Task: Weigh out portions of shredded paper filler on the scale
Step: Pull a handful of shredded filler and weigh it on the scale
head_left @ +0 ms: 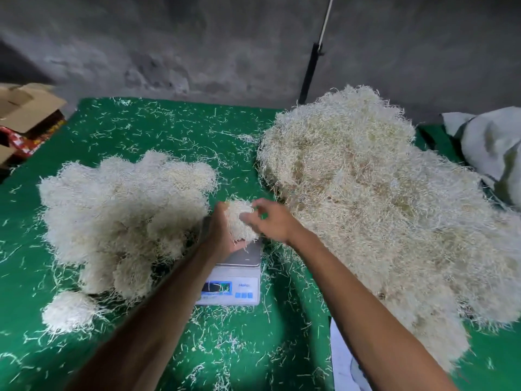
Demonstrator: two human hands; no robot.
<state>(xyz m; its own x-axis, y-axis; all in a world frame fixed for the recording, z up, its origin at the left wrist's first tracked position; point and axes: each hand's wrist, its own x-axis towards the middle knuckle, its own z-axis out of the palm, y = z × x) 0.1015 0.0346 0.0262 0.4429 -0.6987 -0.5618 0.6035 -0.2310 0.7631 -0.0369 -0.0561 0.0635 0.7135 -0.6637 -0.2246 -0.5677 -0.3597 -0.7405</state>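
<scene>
Green table [169, 131] bears scale [239, 280], 2 filler piles [121, 215].

the table cover [174, 131] is bright green, flecked all over with pale cream strands. the shredded paper heaps [366, 198] are cream-white, yellower in the hollows. the scale [235, 283] is white with a silver-grey platform, a blue-framed display and blue buttons. the wall [197, 46] is mottled grey. the cardboard box [25, 105] is tan.

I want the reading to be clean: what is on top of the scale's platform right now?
The left hand holds a clump of shredded paper over the scale; the right hand touches it. Hands and clump hide most of the platform.
</scene>
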